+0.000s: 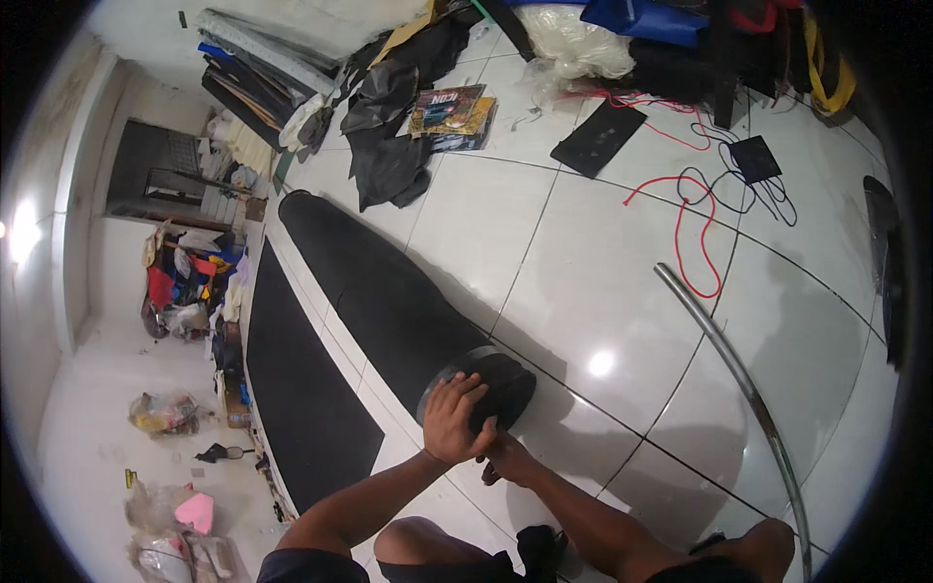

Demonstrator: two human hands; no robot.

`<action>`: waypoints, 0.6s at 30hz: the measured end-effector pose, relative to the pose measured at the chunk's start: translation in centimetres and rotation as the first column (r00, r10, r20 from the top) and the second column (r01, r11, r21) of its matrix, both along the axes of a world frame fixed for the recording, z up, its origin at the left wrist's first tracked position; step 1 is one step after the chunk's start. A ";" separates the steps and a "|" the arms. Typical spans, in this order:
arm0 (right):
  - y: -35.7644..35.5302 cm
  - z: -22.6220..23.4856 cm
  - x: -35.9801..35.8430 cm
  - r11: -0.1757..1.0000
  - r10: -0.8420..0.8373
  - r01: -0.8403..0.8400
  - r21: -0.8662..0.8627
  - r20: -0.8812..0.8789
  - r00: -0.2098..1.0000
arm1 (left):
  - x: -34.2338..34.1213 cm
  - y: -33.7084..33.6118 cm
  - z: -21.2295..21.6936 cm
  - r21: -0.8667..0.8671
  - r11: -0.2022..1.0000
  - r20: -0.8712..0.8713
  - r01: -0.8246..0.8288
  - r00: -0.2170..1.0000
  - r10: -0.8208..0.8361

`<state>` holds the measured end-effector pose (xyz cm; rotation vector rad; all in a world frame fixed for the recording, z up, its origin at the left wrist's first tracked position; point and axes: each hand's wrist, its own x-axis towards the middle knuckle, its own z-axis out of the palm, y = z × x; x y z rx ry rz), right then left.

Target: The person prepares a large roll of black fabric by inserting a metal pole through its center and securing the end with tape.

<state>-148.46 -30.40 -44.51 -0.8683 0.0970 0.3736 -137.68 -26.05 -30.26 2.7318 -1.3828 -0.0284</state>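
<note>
Left hand [455, 420] fingers spread on black roll [389, 301] end, right hand [507, 457] beneath, fingers hidden

Left hand [453, 420] palm down with fingers spread, right hand [503, 457] tucked beneath it, forearms converging

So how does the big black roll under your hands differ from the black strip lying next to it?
The black roll is wound into a thick cylinder, while the black strip lies spread flat on the floor. The roll has the left hand pressed on its near end and the right hand just below that end; the strip is untouched. Both are long, black, and lie side by side on white tiles.
</note>
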 end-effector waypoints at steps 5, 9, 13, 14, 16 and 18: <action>-2.0 1.2 0.3 0.929 0.066 0.011 0.369 -0.193 0.979 | -0.1 -0.6 -0.1 -0.003 1.000 -0.027 0.011 1.000 -0.012; -1.0 0.8 0.6 0.944 0.098 -0.034 0.330 -0.180 0.979 | -0.1 -0.6 -0.3 -0.017 1.000 -0.036 0.004 0.999 -0.005; -0.4 0.3 0.9 0.989 0.066 -0.050 0.138 -0.110 0.992 | -0.1 -0.5 -0.4 -0.042 0.999 -0.030 0.021 0.999 -0.022; -0.7 0.2 0.8 0.989 0.072 -0.057 0.135 -0.109 0.991 | -0.2 -0.3 -0.3 -0.045 0.999 -0.028 0.014 0.999 -0.016; -1.7 0.2 0.9 0.957 0.191 -0.154 0.244 -0.136 0.972 | 0.0 0.2 0.2 -0.011 1.000 -0.022 0.022 1.000 -0.022; -2.4 1.0 1.0 0.971 0.168 -0.140 0.196 -0.135 0.976 | 0.2 0.2 0.2 -0.007 1.000 0.007 0.026 1.000 -0.026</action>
